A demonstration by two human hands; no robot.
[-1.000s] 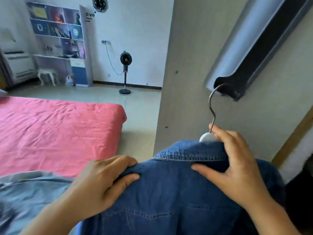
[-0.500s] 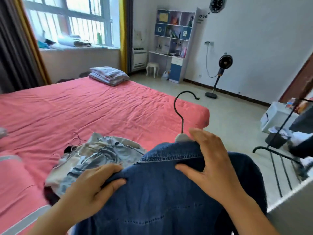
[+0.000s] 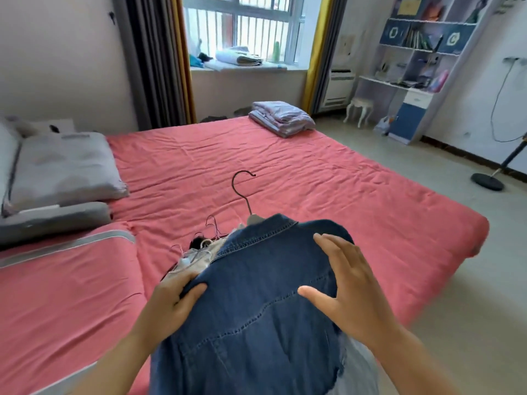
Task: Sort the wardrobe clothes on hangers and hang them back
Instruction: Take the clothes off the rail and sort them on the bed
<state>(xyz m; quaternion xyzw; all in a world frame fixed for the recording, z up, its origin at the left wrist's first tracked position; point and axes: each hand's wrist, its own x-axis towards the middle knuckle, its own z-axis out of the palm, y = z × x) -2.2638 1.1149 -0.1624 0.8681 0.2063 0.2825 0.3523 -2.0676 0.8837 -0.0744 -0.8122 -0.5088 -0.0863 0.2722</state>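
A blue denim shirt on a hanger lies over the near edge of the pink bed, its metal hook pointing toward the window. My left hand grips the shirt's left shoulder, thumb on top of the cloth. My right hand hovers over the right shoulder with fingers spread and straight, holding nothing. A pile of other clothes on wire hangers pokes out from under the shirt's left side; most of it is hidden.
Grey pillows lie at the bed's left. A folded quilt sits on the far corner. Curtains and a window stand behind, a bookshelf desk and white stool at the right, a fan base on the floor.
My view turned left from the wardrobe to the bed. The denim shirt came down onto the clothes pile, and my right hand let go of the hanger neck and opened.
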